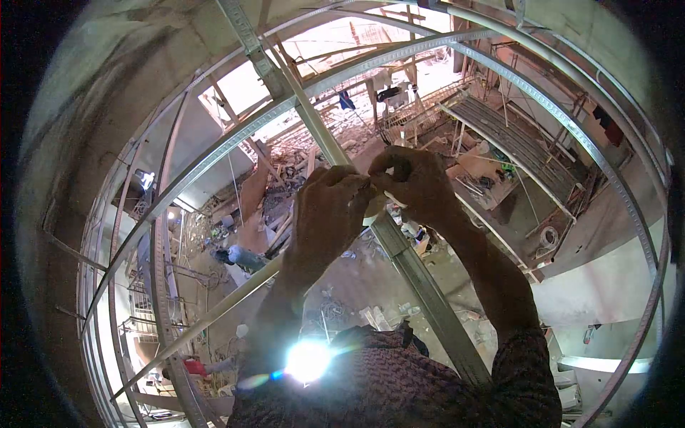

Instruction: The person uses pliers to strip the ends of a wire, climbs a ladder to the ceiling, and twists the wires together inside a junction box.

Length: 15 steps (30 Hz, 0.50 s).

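My left hand and my right hand meet in the middle of the head view, their fingertips close together. Both are closed in a pinch, with the thumb and forefinger of the right hand curled into a ring. Whatever lies between the fingertips is too small and hidden to name. Just below them a pale, rounded piece shows at the upper end of a metal channel. Behind the hands a pale bar runs up toward the curved metal frame.
Curved perforated metal strips ring the view. A pale pipe slants in from lower left. Far below lie rubble, boards, a bluish cylinder, a slatted platform and a coil. A bright light glares near my chest.
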### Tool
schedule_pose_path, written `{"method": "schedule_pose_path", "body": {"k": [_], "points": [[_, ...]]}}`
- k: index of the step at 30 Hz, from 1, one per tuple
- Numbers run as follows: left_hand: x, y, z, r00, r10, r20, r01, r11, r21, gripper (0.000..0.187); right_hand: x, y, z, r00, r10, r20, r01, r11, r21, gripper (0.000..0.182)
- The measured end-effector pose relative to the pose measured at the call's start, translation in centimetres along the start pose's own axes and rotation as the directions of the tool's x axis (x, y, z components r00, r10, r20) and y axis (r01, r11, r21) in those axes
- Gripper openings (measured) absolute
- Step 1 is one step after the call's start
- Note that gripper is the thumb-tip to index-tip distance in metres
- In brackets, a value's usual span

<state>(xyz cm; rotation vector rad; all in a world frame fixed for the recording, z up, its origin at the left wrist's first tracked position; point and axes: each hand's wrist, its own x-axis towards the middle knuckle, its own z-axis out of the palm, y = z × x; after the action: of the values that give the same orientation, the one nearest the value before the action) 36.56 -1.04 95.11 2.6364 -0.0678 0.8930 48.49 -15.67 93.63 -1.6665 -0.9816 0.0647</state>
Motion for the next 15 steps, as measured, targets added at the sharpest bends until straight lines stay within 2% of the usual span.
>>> {"method": "schedule_pose_path", "body": {"k": [4, 6, 11, 13, 15], "points": [[-0.1, -0.2, 0.7, 0.998, 0.045, -0.053, -0.039, 0.993, 0.109, 0.009, 0.1, -0.4, -0.2, 1.000, 0.005, 0.008, -0.004, 0.999, -0.035, 0.018], [-0.3, -0.7, 0.9, 0.994, 0.108, 0.013, -0.109, 0.971, 0.211, 0.011, 0.1, -0.3, -0.5, 1.000, 0.001, 0.026, -0.001, 1.000, -0.014, 0.017], [-0.5, 0.0, 1.2, 0.989, 0.123, -0.077, -0.109, 0.979, 0.174, 0.014, 0.3, -0.9, -1.1, 0.999, 0.017, 0.032, -0.016, 1.000, -0.026, 0.013], [-0.5, 0.1, 1.5, 0.985, 0.133, -0.111, -0.114, 0.980, 0.165, 0.013, 0.3, -1.3, -1.5, 0.998, -0.010, 0.063, 0.018, 0.992, -0.128, 0.014], [-0.7, 0.2, 1.5, 0.984, 0.117, -0.136, -0.091, 0.979, 0.181, 0.014, 0.3, -1.3, -1.7, 0.997, -0.014, 0.078, 0.025, 0.989, -0.146, 0.015]]}}
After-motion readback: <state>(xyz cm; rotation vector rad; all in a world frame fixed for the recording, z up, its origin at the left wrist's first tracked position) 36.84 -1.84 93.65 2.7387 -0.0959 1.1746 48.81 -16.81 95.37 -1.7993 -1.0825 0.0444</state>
